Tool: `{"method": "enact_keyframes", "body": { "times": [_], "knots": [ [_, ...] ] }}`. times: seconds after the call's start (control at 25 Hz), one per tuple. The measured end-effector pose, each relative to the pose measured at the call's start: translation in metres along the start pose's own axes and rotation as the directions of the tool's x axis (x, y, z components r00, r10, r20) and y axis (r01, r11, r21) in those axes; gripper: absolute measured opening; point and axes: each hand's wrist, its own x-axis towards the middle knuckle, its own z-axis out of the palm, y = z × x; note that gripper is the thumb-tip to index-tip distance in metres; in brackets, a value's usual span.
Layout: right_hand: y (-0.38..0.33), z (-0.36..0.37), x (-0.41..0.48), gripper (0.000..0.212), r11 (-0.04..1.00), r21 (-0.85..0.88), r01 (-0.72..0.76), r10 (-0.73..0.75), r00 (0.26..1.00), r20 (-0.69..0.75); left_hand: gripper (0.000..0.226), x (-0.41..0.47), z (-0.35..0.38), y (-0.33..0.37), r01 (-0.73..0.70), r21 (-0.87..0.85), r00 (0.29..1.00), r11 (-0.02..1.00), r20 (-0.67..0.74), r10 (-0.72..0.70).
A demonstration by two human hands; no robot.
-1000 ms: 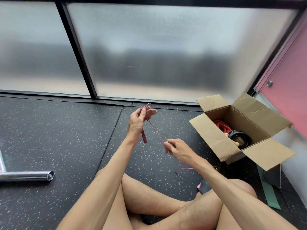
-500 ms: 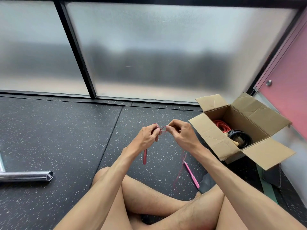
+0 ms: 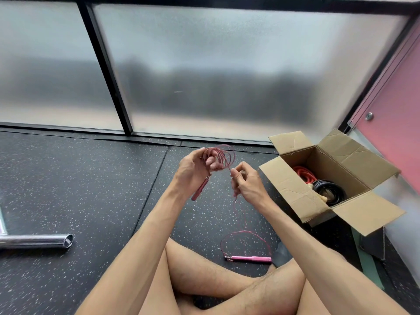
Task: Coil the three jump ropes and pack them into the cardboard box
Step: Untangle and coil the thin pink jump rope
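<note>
Head view: left hand (image 3: 193, 171) gripped the pink rope (image 3: 219, 156) coils; right hand (image 3: 246, 183) pinched the strand. Its tail lay on the floor (image 3: 91, 189) beside the cardboard box (image 3: 293, 185). Risk: loose coils could slip and tangle.

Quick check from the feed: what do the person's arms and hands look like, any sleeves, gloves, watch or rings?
Both forearms are bare right to the frame's edge, with no sleeves in view. The left hand and the right hand wear no gloves, and no watch, wristband or ring shows on either. No markings are visible.
</note>
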Motion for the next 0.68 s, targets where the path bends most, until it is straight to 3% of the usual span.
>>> {"method": "enact_keyframes", "body": {
  "times": [0.12,0.24,0.4,0.52,0.68],
  "knots": [
    [0.003,0.006,-0.008,0.014,0.981,0.121,-0.15,0.131,0.98,0.146,0.038,0.005,-0.003,0.0,-0.11,-0.013,0.994,0.994,-0.009,0.11],
    [0.004,0.008,-0.012,0.012,0.966,0.129,-0.226,0.192,0.954,0.23,0.032,0.008,-0.005,-0.004,-0.226,0.049,0.968,0.973,-0.103,0.23],
    [0.002,0.009,-0.023,0.009,0.952,0.06,-0.301,0.265,0.905,0.332,0.023,0.012,-0.003,-0.006,-0.358,0.281,0.885,0.89,-0.201,0.42],
    [0.004,0.009,-0.029,0.012,0.953,0.002,-0.302,0.279,0.882,0.379,0.02,0.017,-0.011,-0.001,-0.359,0.617,0.79,0.7,-0.199,0.58],
    [0.0,0.006,-0.023,0.018,0.973,-0.073,-0.219,0.231,0.92,0.317,0.018,0.012,-0.03,-0.012,-0.217,0.936,0.757,0.278,-0.019,0.653]
  ]
}}
